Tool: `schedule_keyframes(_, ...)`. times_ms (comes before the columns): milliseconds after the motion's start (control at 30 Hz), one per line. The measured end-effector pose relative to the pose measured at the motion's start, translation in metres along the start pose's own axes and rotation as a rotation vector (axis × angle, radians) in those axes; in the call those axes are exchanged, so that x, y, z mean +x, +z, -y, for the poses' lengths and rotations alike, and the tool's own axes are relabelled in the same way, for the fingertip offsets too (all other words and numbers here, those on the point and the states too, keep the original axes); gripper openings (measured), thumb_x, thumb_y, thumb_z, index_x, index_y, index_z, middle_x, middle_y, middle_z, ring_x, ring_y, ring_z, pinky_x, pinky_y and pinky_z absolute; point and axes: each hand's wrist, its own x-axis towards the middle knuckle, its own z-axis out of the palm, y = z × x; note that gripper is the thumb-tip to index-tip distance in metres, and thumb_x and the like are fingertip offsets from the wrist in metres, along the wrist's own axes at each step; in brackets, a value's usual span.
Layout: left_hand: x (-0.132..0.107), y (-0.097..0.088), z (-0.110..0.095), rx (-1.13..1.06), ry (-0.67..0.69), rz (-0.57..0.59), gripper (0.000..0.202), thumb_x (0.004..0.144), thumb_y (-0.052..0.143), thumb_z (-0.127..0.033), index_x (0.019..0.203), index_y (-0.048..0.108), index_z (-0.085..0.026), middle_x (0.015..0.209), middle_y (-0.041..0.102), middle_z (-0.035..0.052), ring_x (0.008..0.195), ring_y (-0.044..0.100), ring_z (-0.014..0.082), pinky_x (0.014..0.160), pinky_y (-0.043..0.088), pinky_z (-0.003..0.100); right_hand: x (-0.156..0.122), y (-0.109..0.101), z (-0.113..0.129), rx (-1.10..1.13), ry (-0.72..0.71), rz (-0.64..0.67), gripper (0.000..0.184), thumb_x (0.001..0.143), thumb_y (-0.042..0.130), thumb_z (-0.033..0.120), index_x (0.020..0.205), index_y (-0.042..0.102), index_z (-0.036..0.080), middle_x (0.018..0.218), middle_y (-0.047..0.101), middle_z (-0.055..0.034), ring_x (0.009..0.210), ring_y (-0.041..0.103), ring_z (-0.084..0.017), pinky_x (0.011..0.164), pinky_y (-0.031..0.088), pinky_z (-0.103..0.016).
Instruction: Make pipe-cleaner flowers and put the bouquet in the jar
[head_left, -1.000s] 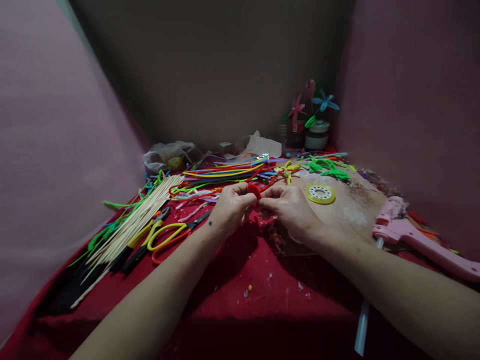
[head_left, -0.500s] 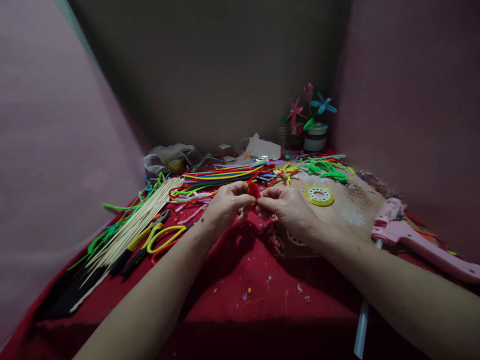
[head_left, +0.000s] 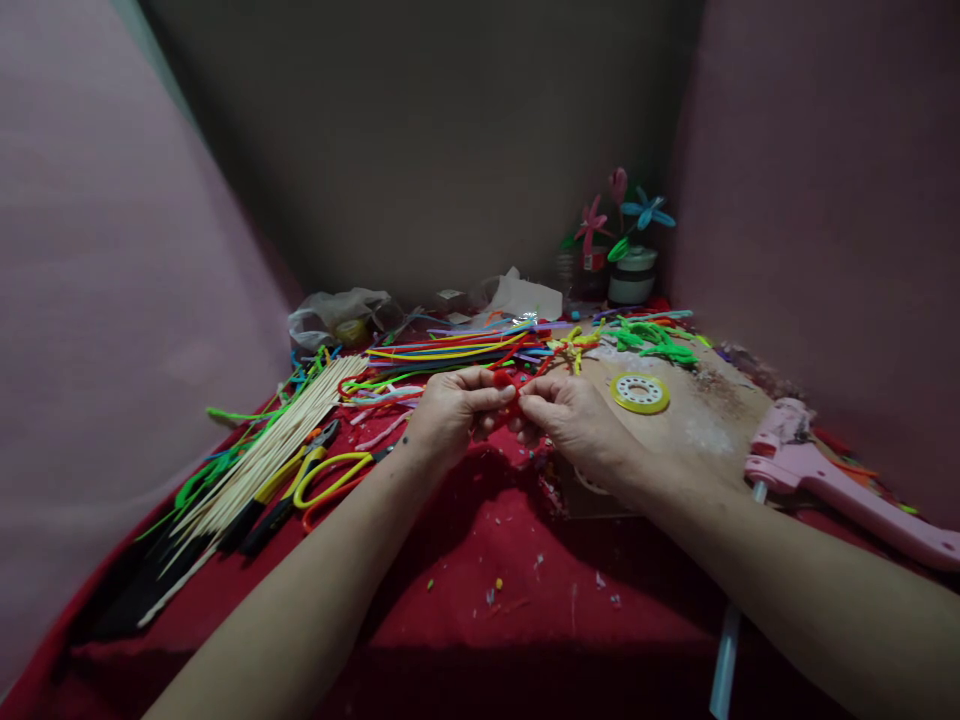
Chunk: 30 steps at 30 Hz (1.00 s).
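Note:
Between my two hands is a small red piece of bent pipe cleaner, held over the red cloth. My left hand pinches it between thumb and forefinger from the left. From the right, my right hand grips its lower edge with closed fingertips. Much of the red piece is hidden behind the fingers. Just beyond lies a bundle of coloured pipe cleaners, with red, yellow and blue strands.
Left are wooden skewers, pliers and yellow-handled scissors. To the right, a yellow tape roll lies on a cardboard sheet, beside a pink glue gun. Pipe-cleaner flowers stand in a pot behind.
The red piece has turned and sunk lower between my fingers, so less of it shows. Both hands have shifted only slightly.

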Motion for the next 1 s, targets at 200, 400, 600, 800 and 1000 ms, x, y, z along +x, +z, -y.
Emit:
schedule_keyframes(200, -0.001, -0.002, -0.004, 0.059, 0.029, 0.083, 0.017, 0.062, 0.072, -0.021, 0.065, 0.059, -0.012, 0.053, 0.057, -0.0023, 0.039, 0.043, 0.0041, 0.039, 0.029, 0.017, 0.000, -0.003, 0.002, 0.034, 0.088, 0.111, 0.016, 0.067, 0.063, 0.026, 0.059, 0.060, 0.012, 0.052, 0.058, -0.0004, 0.043, 0.049, -0.008, 0.045, 0.039, -0.022)
schedule_keyframes(400, -0.004, 0.000, -0.010, 0.178, 0.181, 0.070, 0.014, 0.068, 0.067, -0.024, 0.068, 0.060, -0.012, 0.055, 0.056, -0.0013, 0.043, 0.044, 0.0052, 0.042, 0.033, 0.018, -0.001, -0.004, 0.001, 0.075, 0.089, 0.133, 0.016, 0.067, 0.065, 0.026, 0.060, 0.062, 0.012, 0.051, 0.059, -0.0009, 0.045, 0.049, -0.009, 0.047, 0.037, -0.023)
schedule_keyframes(600, -0.011, 0.009, -0.005, 0.371, 0.289, -0.073, 0.010, 0.068, 0.064, -0.021, 0.064, 0.058, -0.014, 0.055, 0.054, -0.0027, 0.048, 0.044, 0.0063, 0.047, 0.035, 0.019, 0.002, -0.003, 0.004, 0.065, 0.103, 0.179, 0.018, 0.061, 0.069, 0.027, 0.054, 0.060, 0.012, 0.050, 0.058, -0.0009, 0.046, 0.048, -0.008, 0.049, 0.036, -0.023)
schedule_keyframes(800, -0.008, 0.004, -0.009, 0.656, 0.450, -0.122, 0.016, 0.072, 0.061, -0.030, 0.077, 0.062, -0.015, 0.075, 0.062, 0.0017, 0.067, 0.054, 0.0120, 0.062, 0.042, 0.023, 0.002, -0.002, -0.002, 0.099, 0.062, 0.059, 0.025, 0.064, 0.067, 0.035, 0.057, 0.055, 0.014, 0.051, 0.056, 0.0010, 0.048, 0.048, -0.009, 0.050, 0.034, -0.023)
schedule_keyframes(1000, -0.007, -0.002, -0.014, 0.955, 0.369, 0.141, 0.018, 0.076, 0.055, -0.027, 0.067, 0.062, -0.014, 0.060, 0.057, 0.0012, 0.057, 0.049, 0.0115, 0.056, 0.038, 0.023, 0.008, -0.009, -0.014, 0.127, 0.015, -0.061, 0.025, 0.066, 0.066, 0.036, 0.060, 0.053, 0.015, 0.054, 0.050, 0.0036, 0.048, 0.040, -0.008, 0.048, 0.028, -0.024)
